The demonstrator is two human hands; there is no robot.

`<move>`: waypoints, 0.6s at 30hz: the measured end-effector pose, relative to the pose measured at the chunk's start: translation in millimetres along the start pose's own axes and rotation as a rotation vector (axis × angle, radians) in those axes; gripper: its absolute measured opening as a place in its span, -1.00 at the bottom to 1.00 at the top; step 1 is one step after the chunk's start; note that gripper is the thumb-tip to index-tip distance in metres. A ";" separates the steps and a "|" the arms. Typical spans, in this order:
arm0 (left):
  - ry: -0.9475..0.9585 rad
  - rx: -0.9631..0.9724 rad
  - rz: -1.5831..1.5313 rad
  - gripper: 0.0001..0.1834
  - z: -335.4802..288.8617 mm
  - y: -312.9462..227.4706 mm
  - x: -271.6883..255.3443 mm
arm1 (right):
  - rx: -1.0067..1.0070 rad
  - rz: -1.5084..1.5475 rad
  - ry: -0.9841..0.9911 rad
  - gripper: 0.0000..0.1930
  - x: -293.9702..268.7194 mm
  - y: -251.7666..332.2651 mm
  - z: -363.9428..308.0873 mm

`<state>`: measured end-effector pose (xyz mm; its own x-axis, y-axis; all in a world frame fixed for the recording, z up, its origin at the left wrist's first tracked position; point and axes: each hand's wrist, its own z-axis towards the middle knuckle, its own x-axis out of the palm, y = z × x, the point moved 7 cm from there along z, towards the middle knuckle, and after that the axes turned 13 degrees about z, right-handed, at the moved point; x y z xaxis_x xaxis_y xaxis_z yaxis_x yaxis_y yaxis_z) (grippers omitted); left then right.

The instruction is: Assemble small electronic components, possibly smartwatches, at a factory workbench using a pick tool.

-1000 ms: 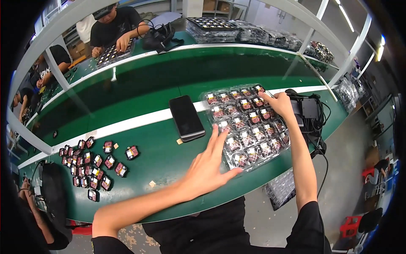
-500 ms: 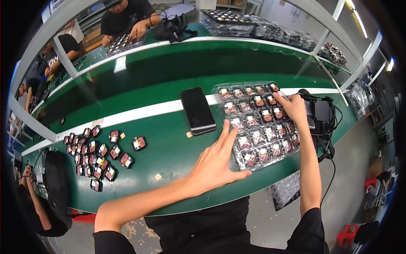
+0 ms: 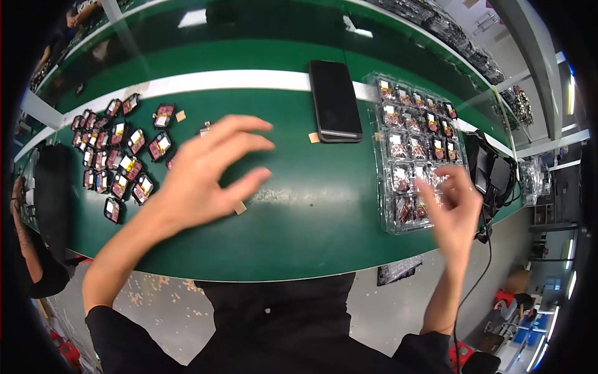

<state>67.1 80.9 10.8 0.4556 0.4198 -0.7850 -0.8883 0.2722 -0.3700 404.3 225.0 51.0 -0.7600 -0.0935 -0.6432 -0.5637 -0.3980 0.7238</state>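
Probably edge handling best suits the black-cased modules point(image 3: 114, 158) at nine o'clock, beside the left hand point(image 3: 202, 174); right hand point(image 3: 458, 212) over three-o'clock blister tray point(image 3: 384, 187); both grips apart.

Clear tray point(image 3: 382, 168) at right, apparently full of black-cased modules point(image 3: 397, 146)

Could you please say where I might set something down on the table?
The widest bare patch of green tabletop lies in front of the black phone, between the left hand and the clear plastic tray. Crowded spots: left, with small black-cased modules, and right of the tray, with black cabled gear.
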 end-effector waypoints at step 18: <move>0.004 -0.184 0.358 -0.63 -19.6 54.9 -28.0 | -0.150 -0.175 -0.011 -0.62 66.1 14.0 -13.0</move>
<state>4.4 67.1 2.7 0.1159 0.4561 -0.8823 -0.9865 -0.0504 -0.1556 350.3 201.4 15.4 -0.6586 -0.0014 -0.7525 -0.6335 -0.5387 0.5554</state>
